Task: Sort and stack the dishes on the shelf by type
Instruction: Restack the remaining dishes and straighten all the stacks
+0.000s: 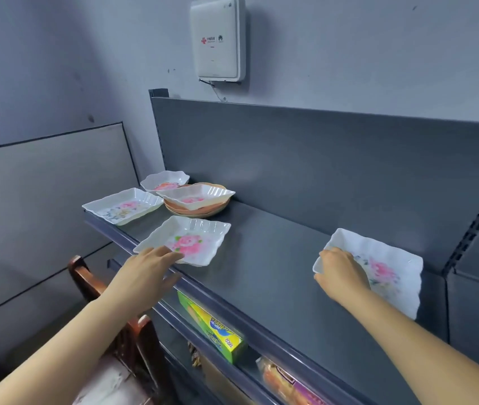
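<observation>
Right fingers (331,253) grip one white dish (393,273) of five; left fingers (163,252) lie straight.

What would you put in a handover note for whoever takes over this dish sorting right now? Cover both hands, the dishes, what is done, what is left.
Left hand: fingers straight, touching the near dish at its front rim.
Right hand: grips the left rim of the right dish.
Far left of the shelf: a tray, a bowl, and a white dish sitting on orange plates.
Done: only the orange plates are stacked.
Left: lift the white dish off them and stack white dishes by shape.
</observation>
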`<state>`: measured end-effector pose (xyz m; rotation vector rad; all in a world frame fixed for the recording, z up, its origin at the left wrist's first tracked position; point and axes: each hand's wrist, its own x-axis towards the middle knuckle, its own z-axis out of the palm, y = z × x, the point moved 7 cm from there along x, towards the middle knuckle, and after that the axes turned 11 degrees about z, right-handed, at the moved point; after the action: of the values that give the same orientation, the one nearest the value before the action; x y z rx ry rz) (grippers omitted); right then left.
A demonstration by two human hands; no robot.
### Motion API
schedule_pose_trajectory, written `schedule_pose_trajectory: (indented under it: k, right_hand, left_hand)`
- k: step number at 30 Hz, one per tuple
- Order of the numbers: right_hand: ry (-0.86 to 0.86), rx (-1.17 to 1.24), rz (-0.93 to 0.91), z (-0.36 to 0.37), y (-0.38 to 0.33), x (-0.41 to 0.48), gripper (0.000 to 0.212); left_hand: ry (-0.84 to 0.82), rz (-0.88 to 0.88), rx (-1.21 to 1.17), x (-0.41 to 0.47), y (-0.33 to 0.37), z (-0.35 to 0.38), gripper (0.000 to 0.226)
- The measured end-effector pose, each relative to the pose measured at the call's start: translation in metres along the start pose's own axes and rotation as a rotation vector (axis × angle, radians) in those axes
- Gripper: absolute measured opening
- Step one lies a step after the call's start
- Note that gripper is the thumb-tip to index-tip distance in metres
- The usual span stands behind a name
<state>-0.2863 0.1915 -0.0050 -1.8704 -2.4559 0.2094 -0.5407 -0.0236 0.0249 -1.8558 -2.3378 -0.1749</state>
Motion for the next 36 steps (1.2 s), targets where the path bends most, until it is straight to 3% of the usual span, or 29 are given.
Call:
schedule_pose_trajectory:
  k: [9,12,17,21,26,28,32,33,36]
  right_hand:
    - [0.113,0.047,0.0,-0.001,-0.002,-0.024,0.035]
    - [0.181,0.034,0.064,-0.001,0.006,-0.036,0.032]
    - [0.312,0.081,0.155,0.002,0.029,-0.06,0.022]
    - [0.397,0.183,0.181,-0.006,0.041,-0.08,0.029]
    - [0.5,0.2,0.188,-0.017,0.051,-0.102,0.033]
    - [0.553,0.183,0.177,-0.022,0.049,-0.106,0.033]
    - [0.609,0.203,0.117,-0.034,0.034,-0.107,0.035]
    - [0.613,0.2,0.093,-0.038,0.026,-0.107,0.036]
    - [0.623,0.167,-0.056,-0.05,-0.014,-0.112,0.042]
  left_hand:
    - [0.068,0.16,-0.057,0.023,-0.023,0.026,0.022]
    - [0.085,0.266,-0.048,0.029,-0.016,0.032,0.031]
    - [0.1,0.47,-0.124,0.04,0.013,0.041,0.046]
    - [0.101,0.616,-0.12,0.04,0.051,0.044,0.049]
    - [0.119,0.742,-0.179,0.046,0.096,0.046,0.033]
    - [0.147,0.745,-0.227,0.049,0.106,0.046,0.016]
    - [0.128,0.527,-0.55,0.058,0.097,0.038,0.062]
    - [0.13,0.463,-0.624,0.061,0.087,0.034,0.064]
    - [0.243,0.302,-0.732,0.07,0.051,0.018,0.041]
